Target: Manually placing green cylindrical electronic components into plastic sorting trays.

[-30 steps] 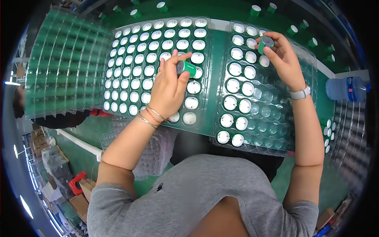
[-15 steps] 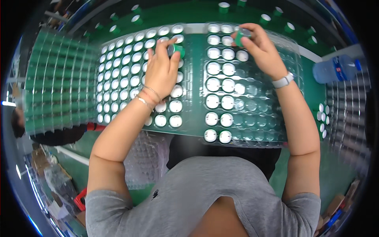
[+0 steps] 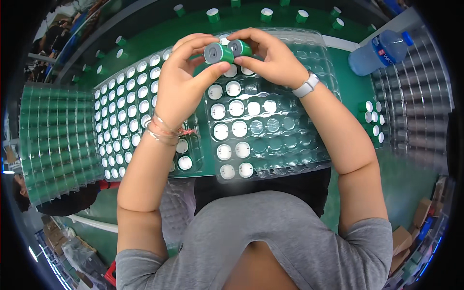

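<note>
My left hand pinches a short green cylinder with a dark grey end, between thumb and fingers. A matching green cylinder sits in the fingers of my right hand. The two cylinders are side by side, grey ends tilted toward me; whether they touch I cannot tell. Both hands are above the far part of a clear plastic tray. White-topped pieces fill its left columns, with a few more further right. To the left, a second clear tray holds rows of white-topped pieces, partly hidden by my left arm.
Several green cylinders with white tops stand along the far green surface. At the right are a blue-capped water bottle and a cluster of white-topped pieces. Stacked clear trays rise at the left, others at the right.
My hands have come together from over separate trays, each still holding its cylinder, whose grey ends now face me. The whole view has shifted, with the right tray appearing further left.
</note>
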{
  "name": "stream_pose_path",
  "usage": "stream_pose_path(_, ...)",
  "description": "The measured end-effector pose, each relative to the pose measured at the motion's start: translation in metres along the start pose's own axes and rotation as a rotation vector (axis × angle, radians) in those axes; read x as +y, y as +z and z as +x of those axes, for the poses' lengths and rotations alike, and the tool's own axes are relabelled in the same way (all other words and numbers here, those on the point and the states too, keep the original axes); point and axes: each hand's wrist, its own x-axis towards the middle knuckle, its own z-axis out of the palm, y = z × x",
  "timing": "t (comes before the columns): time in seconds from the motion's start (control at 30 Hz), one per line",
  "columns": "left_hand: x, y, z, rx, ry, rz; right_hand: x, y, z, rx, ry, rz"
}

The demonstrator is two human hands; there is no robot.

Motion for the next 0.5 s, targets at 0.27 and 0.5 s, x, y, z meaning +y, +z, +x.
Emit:
stream_pose_path(0.27, -0.028, 0.004, -0.002, 0.080, -0.194, -0.340, -0.007, -0.005, 0.000, -0.022, -0.103, -0.020)
stream_pose_path(0.5, -0.032, 0.007, -0.003, 0.064, -0.179, -0.389, -0.012, -0.006, 0.000, -0.040, -0.100, -0.100)
